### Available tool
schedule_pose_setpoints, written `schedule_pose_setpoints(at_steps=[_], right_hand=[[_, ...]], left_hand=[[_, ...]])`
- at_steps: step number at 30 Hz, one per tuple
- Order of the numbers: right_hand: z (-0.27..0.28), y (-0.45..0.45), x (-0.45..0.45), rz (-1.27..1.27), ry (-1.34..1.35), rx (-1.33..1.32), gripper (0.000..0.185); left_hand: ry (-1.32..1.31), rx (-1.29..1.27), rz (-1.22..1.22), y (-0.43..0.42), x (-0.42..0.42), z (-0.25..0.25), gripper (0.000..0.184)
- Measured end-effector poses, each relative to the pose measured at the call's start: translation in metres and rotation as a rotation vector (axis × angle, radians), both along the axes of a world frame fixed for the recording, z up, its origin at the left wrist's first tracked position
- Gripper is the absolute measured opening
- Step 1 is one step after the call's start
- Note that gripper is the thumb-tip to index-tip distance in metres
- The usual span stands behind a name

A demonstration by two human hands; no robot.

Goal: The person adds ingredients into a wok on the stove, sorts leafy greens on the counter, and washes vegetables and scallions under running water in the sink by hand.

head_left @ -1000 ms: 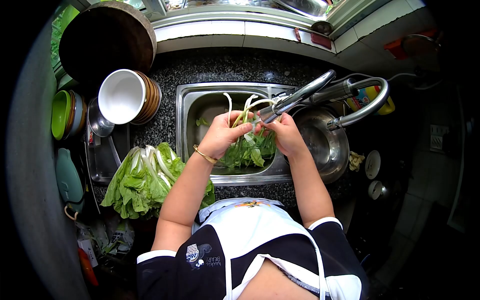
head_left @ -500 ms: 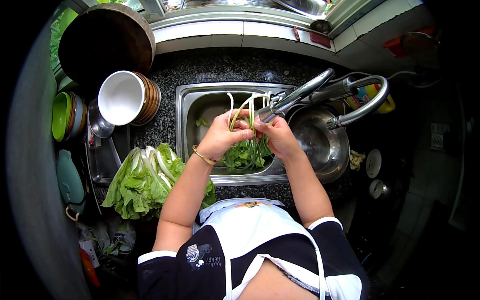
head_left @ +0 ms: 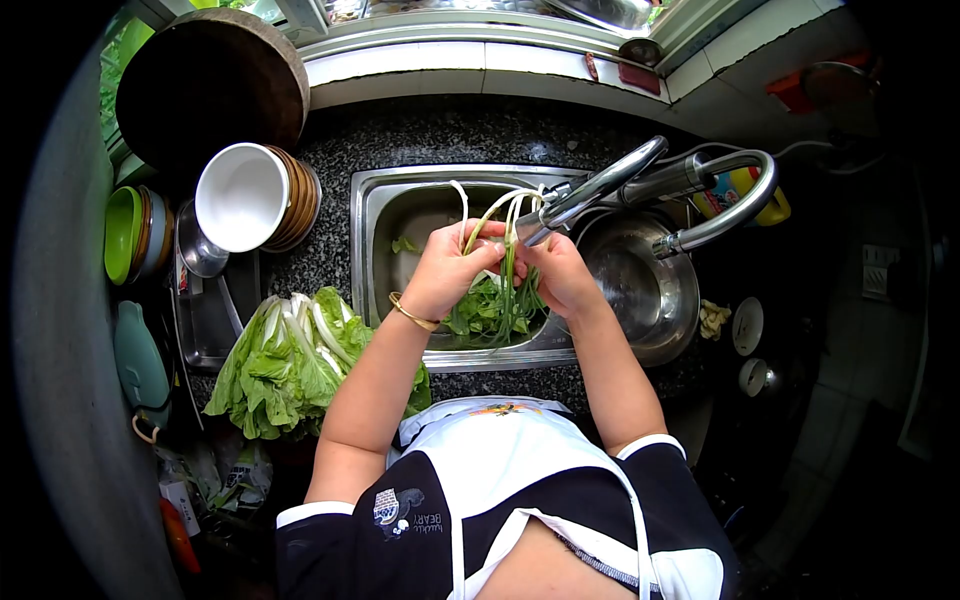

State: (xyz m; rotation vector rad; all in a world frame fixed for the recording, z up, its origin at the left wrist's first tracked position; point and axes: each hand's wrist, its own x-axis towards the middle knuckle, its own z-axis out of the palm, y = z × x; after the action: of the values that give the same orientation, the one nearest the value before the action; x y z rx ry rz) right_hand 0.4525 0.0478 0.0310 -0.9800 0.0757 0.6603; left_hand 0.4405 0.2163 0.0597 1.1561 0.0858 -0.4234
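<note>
Over the steel sink [head_left: 362,270], a bunch of scallions [head_left: 514,300] hangs between my two hands, white ends up and green tops down. My left hand [head_left: 452,265] is closed, thumb and fingers pinching a few stalks. My right hand [head_left: 556,272] is closed round the main part of the bunch, just below the faucet spout [head_left: 535,230]; its fingertips are partly hidden. Leafy greens [head_left: 478,312] lie in the basin beneath the scallions. Whether water runs from the spout I cannot tell.
Left of the sink lies a heap of lettuce [head_left: 290,370]. Stacked bowls [head_left: 240,200], a ladle [head_left: 203,250] and a round wooden board [head_left: 215,85] stand farther left. A steel basin [head_left: 640,300] sits right of the sink, below the curved faucet pipe [head_left: 765,200].
My left fingers have curled in more around the stalks, and the thumb has shifted slightly upward. The white stalk ends have bent and moved a little. The rest looks the same.
</note>
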Motion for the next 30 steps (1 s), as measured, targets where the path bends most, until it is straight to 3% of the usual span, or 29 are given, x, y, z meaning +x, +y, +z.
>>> schedule_pose_setpoints(at_steps=[2, 8, 20, 22, 30], right_hand=[[0.001, 0.001, 0.0, 0.01, -0.048, -0.025, 0.017], [0.008, 0.006, 0.003, -0.07, -0.063, -0.105, 0.019], [0.007, 0.0, 0.007, -0.039, 0.064, -0.003, 0.021], [0.007, 0.003, 0.006, -0.014, -0.013, -0.137, 0.018], [0.003, 0.002, 0.006, -0.011, 0.001, -0.153, 0.017]], left_hand=[[-0.051, 0.036, 0.036, 0.0, 0.0, -0.007, 0.022], [0.224, -0.043, -0.012, 0.008, 0.004, 0.005, 0.023], [0.12, -0.114, -0.005, 0.005, 0.002, 0.0, 0.021], [0.06, 0.008, 0.025, 0.004, 0.001, -0.001, 0.024], [-0.05, 0.046, 0.019, 0.0, 0.001, -0.007, 0.023]])
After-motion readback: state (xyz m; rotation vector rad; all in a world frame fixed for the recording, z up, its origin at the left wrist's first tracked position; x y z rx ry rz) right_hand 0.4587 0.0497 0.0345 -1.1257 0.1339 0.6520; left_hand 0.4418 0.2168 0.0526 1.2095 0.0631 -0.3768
